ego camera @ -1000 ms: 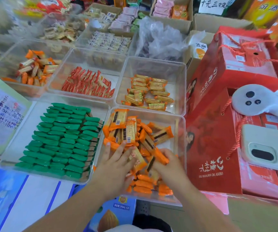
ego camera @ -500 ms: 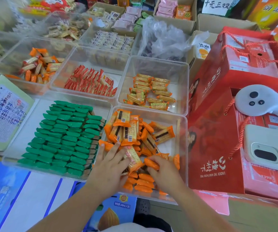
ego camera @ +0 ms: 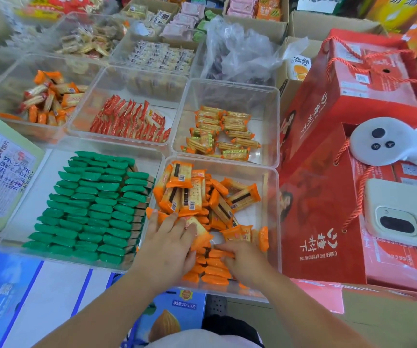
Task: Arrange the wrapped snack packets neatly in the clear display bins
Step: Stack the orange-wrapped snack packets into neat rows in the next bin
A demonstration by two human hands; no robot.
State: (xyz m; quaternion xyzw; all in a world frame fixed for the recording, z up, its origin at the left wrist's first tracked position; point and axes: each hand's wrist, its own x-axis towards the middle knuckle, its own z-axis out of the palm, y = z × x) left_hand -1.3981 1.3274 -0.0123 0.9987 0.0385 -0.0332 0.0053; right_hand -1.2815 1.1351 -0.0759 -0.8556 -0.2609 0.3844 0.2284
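Pins loose orange packets (ego camera: 189,194) in near-right bin (ego camera: 275,209) w/ L hand (ego camera: 169,237), fingers wide, prob. steadying; squares near row (ego camera: 215,271) w/ R hand (ego camera: 245,259), fingers bent, grip unclear.

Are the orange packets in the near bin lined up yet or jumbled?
Mostly jumbled: the orange packets lie at mixed angles; only a near row is stacked.

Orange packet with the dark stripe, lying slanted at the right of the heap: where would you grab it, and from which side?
Probably across its two long edges at mid-length, coming from above and the right. The orange packet lies flat on top of the heap, with bare bin floor on its right and other packets crowding its left.
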